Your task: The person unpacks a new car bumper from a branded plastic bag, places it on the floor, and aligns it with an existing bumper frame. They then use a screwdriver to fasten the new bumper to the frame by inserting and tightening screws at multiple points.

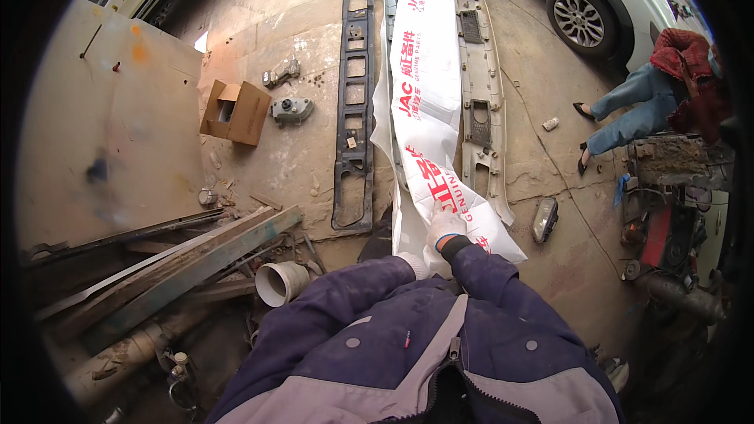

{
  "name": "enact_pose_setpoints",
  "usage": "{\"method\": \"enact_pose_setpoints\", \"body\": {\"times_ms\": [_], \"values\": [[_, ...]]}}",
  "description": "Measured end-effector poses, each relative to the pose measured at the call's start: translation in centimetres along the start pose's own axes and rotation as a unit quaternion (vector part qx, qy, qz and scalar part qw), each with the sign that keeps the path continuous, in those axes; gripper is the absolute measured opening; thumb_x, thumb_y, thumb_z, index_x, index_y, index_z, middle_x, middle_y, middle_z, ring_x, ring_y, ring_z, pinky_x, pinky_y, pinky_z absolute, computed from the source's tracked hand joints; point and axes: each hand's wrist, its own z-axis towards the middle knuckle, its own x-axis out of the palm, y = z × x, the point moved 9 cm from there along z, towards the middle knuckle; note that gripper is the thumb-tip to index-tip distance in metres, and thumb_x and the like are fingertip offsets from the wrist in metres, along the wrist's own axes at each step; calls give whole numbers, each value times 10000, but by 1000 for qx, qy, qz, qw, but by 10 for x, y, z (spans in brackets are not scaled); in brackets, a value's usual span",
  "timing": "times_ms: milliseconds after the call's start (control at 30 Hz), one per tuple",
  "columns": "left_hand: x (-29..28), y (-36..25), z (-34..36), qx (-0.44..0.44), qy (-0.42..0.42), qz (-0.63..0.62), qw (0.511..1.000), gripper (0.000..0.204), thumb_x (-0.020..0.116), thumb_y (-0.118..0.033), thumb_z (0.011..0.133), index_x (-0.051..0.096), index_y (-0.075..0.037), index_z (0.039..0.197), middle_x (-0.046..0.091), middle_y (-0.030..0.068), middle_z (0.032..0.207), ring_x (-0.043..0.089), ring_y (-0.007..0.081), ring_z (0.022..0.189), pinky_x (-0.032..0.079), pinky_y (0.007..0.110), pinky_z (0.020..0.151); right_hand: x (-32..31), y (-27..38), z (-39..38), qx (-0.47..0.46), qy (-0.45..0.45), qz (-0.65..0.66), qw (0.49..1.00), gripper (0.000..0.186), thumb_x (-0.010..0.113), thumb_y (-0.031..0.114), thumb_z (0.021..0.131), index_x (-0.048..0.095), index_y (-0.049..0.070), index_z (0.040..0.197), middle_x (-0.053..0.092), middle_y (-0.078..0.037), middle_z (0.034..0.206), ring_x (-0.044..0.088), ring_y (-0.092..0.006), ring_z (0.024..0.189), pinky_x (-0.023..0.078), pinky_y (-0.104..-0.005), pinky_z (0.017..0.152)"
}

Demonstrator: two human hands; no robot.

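Observation:
A long white plastic wrapping sleeve [430, 55] with red print runs away from me over a long grey panel [390, 12], whose edge shows at the left. My right hand [445, 228], in a white glove, is closed on the near part of the sleeve, which is creased there. Close to my body, my left hand [415, 265], also gloved, is at the sleeve's near left edge; its fingers are hidden. Left of the sleeve lies a black slotted frame panel [357, 98]. Along its right side is a pale grey panel [488, 71] with mesh openings.
Left are an open cardboard box [250, 114], a cordless drill [281, 74], a grey lamp-like part [293, 111], wooden beams [196, 271] and a white bucket [281, 283]. Right lie a headlight [544, 220] and a can [550, 123]. A person [652, 94] stands near a white car [581, 16].

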Motion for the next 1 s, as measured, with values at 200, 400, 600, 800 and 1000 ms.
{"method": "enact_pose_setpoints", "body": {"times_ms": [200,400,600,800,1000], "values": [[57,-35,4,29,15,84,996,420,543,-371,980,754,-145,1264,750,205,1169,717,382,1095,552,474,947,114,-176,-40,162,-126,316,926,380,675,216,905,727,-30,1189,760,-252,1082,756,-379,986,592,-462,886],[69,-66,19,18,-158,-55,986,408,517,-365,1015,728,-187,1315,741,192,1198,713,382,1073,550,465,972,317,-347,-118,211,-75,833,505,377,559,103,932,658,-39,1267,720,-228,1134,700,-383,1068,575,-496,938],[112,-22,-15,-52,-150,-66,985,429,519,-388,1028,699,-162,1345,731,211,1220,702,386,1121,534,478,1012,347,-319,-160,74,54,145,985,361,622,149,926,699,-17,1237,731,-245,1194,696,-376,1151,543,-457,1023],[156,100,-92,-203,-175,-108,957,459,508,-397,1030,707,-110,1329,711,213,1279,668,389,1206,505,461,1067,398,-367,-160,457,-78,397,792,366,598,254,947,715,6,1190,714,-239,1257,687,-389,1167,549,-458,949],[179,173,-142,-297,-240,-229,896,460,539,-409,1013,720,-106,1309,731,210,1234,681,376,1191,517,454,1054,409,-424,-147,496,-148,448,729,362,678,281,918,720,13,1157,744,-208,1188,707,-391,1095,552,-457,930]]}}
